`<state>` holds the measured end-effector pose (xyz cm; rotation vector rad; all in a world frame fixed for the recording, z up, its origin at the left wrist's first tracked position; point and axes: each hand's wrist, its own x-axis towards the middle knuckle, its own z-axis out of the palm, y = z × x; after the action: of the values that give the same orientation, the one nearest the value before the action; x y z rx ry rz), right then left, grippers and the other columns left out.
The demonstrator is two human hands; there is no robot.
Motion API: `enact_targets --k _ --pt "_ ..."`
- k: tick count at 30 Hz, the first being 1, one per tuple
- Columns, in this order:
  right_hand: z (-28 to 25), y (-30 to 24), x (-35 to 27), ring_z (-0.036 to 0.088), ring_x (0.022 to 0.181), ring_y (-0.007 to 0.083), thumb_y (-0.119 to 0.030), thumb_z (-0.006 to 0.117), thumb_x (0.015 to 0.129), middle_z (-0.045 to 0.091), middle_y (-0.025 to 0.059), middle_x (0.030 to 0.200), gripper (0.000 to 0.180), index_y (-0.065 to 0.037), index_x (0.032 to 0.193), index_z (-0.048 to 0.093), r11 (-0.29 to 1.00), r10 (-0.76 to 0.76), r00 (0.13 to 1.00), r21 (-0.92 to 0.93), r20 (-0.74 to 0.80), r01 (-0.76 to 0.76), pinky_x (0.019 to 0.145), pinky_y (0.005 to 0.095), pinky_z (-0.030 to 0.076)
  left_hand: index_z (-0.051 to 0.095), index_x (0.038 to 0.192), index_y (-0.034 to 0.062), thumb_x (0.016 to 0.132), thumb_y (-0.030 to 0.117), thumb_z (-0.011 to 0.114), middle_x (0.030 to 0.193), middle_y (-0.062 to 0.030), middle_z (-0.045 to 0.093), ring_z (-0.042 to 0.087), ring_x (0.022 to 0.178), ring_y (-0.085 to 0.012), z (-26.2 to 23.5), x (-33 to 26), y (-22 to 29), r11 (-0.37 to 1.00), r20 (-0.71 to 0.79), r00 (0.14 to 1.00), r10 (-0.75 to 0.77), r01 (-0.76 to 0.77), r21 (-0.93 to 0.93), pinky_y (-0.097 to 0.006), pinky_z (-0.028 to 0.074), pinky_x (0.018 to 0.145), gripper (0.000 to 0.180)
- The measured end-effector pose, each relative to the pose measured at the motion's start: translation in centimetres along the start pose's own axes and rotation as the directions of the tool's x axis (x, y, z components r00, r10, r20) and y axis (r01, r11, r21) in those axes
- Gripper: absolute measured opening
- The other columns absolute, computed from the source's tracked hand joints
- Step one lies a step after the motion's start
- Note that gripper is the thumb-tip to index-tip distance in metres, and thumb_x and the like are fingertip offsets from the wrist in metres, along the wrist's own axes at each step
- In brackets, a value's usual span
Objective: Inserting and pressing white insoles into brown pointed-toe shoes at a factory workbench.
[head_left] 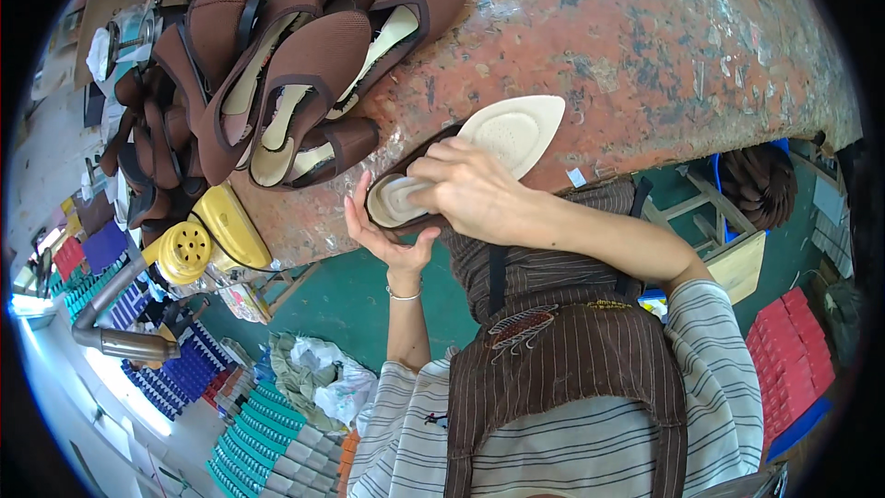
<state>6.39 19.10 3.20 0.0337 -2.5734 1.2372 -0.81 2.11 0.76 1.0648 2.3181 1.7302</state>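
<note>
A brown flat shoe lies at the table's near edge, its heel toward my left hand. A cream insole with a pointed toe end is partly over it; that end sticks out and lies above the shoe's front. My right hand is closed over the middle of the insole, fingertips pressing down inside the shoe near the heel. My left hand cups the heel from outside, with fingers on one side and thumb on the other. The pale lining shows at the heel; my right hand hides the shoe's middle.
A pile of brown shoes covers the table's left side. A yellow heat blower with a metal nozzle sits at the left edge. Racks of teal shoe parts stand below. A blue basin of brown pieces is at right.
</note>
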Motion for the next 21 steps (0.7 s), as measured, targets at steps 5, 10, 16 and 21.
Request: enact_targets --k 5,10,16,21 --pt "1.6 -0.4 0.7 0.058 0.097 0.0237 -0.009 0.07 0.061 0.062 0.0061 0.101 0.03 -0.006 0.091 0.074 0.998 0.065 0.997 0.022 0.048 -0.066 0.088 0.0374 0.047 0.01 0.148 0.0024 0.066 0.061 0.081 0.14 -0.0297 0.04 0.049 0.124 -0.0361 -0.7 -0.1 -0.9 0.999 0.041 0.999 0.026 -0.027 0.027 -0.046 0.044 0.102 0.122" --pt "1.9 -0.5 0.4 0.058 0.097 0.0254 -0.007 0.068 0.063 0.061 0.0088 0.105 0.032 -0.003 0.095 0.073 0.996 0.078 0.992 -0.039 0.104 -0.074 0.087 0.0381 0.048 0.011 0.148 0.0048 0.067 0.06 0.081 0.14 -0.0308 0.041 0.049 0.124 -0.0366 -1.4 0.2 -1.6 0.998 0.139 0.989 0.057 -0.051 -0.047 -0.046 0.044 0.102 0.121" --pt "2.0 -0.5 0.4 0.054 0.121 0.0285 -0.01 0.062 0.075 0.06 0.012 0.122 0.041 -0.004 0.115 0.067 0.973 -0.122 0.985 -0.179 0.121 0.143 0.105 0.0401 0.042 0.043 0.138 0.0036 0.078 0.063 0.069 0.137 -0.0283 0.047 0.051 0.123 -0.0396 -2.3 2.5 -2.6 0.992 0.26 0.958 0.123 -0.12 -0.028 -0.048 0.041 0.102 0.088" --pt "3.2 -0.8 0.3 0.047 0.133 0.0224 -0.015 0.057 0.081 0.056 0.0114 0.135 0.041 -0.007 0.121 0.065 0.973 -0.123 0.942 -0.147 0.311 0.175 0.115 0.0389 0.032 0.058 0.111 0.0013 0.089 0.023 0.053 0.131 -0.027 0.053 0.06 0.107 -0.0361 -2.3 2.3 -2.6 0.998 0.242 0.969 0.041 -0.028 -0.057 -0.044 0.045 0.094 0.032"
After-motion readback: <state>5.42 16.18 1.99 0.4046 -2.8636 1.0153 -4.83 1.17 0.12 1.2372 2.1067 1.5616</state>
